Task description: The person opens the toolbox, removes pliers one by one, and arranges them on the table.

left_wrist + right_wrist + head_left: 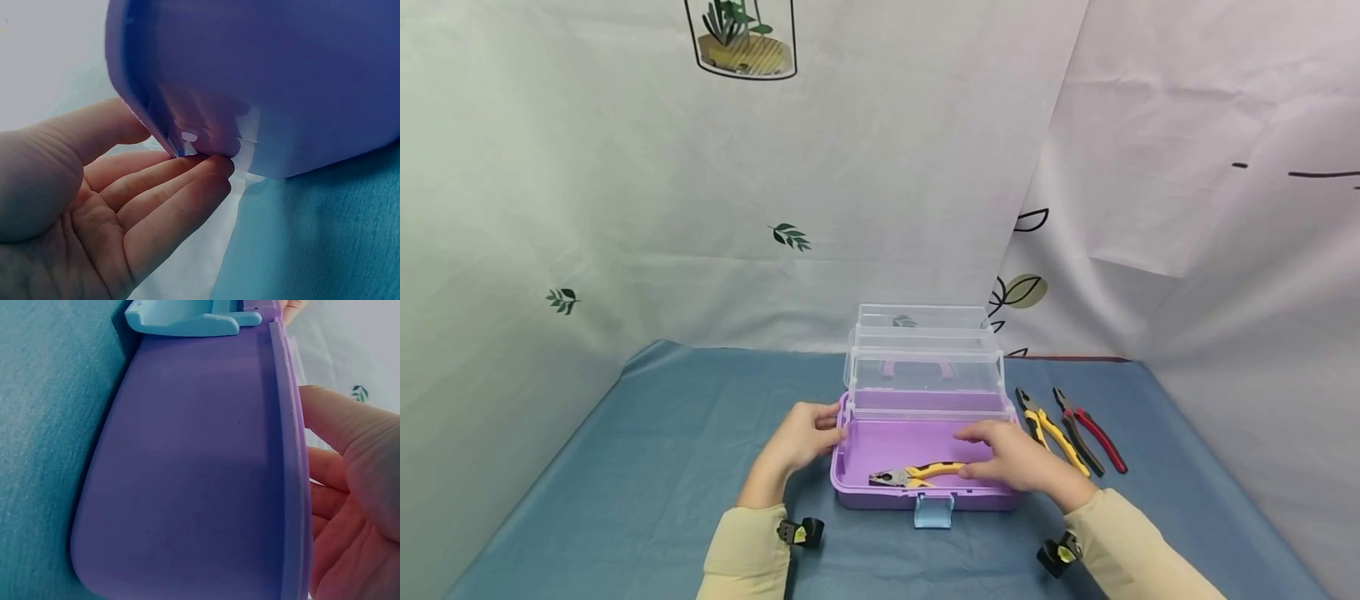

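An open purple toolbox with a raised clear lid stands on the blue cloth. Inside, along its front wall, lie pliers with yellow-and-black handles. My left hand grips the toolbox's left end; the left wrist view shows thumb and fingers at the edge. Over the toolbox's right part, my right hand has thumb and fingers spread apart. Its thumb is by the ends of the pliers' handles; whether it touches them I cannot tell. The front wall hides the pliers in the right wrist view.
To the right of the toolbox lie yellow-and-black pliers and red-and-black pliers, side by side. A light blue latch hangs down at the toolbox's front. White printed fabric encloses the back and sides.
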{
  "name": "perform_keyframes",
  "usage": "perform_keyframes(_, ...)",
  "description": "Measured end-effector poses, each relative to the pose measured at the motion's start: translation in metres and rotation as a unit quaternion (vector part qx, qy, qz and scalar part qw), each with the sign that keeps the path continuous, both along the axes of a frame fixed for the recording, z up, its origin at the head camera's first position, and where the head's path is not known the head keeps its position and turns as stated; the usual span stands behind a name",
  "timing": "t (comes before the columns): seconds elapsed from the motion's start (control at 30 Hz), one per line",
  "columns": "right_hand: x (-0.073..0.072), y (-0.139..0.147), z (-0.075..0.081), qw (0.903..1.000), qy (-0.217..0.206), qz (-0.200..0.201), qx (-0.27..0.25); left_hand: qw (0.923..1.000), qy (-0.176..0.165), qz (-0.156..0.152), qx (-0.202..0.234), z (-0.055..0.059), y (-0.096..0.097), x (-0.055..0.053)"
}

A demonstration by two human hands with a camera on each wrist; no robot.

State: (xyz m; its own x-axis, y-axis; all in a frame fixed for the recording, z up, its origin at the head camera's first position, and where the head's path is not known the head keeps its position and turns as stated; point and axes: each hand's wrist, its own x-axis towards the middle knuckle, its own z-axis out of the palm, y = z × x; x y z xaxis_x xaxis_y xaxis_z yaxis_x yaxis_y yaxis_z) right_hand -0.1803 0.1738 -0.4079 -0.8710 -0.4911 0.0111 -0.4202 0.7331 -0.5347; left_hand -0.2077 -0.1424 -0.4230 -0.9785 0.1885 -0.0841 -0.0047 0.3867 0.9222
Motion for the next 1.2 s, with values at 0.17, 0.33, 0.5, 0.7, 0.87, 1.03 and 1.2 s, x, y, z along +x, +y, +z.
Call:
perform_keyframes(0.17,-0.003,-0.003,-0.001,0.9997,0.001,0.018,0.016,1.0000,0.001,0.003,0.001,0.000,0.000,0.000)
perform_keyframes(0.33,-0.004,-0.007,-0.003,0.9992,-0.007,0.029,0.025,1.0000,0.003,0.001,0.001,-0.001,0.000,-0.001)
perform_keyframes(0.5,-0.007,-0.011,-0.004,0.9987,-0.028,0.032,0.029,1.0000,0.004,0.002,-0.003,-0.001,0.001,0.000)
perform_keyframes(0.7,-0.012,-0.016,-0.006,0.9971,-0.035,0.048,0.048,1.0000,0.005,0.002,-0.002,0.000,0.000,0.000)
perform_keyframes(0.87,-0.014,-0.020,-0.009,0.9955,-0.039,0.063,0.060,1.0000,0.005,0.001,-0.004,0.000,0.000,0.000)
perform_keyframes(1.03,-0.016,-0.023,-0.011,0.9934,-0.035,0.078,0.077,1.0000,0.006,0.000,-0.002,-0.001,0.000,0.000)
perform_keyframes(1.2,-0.017,-0.026,-0.012,0.9922,-0.043,0.075,0.089,1.0000,0.005,0.001,0.003,0.000,0.000,0.000)
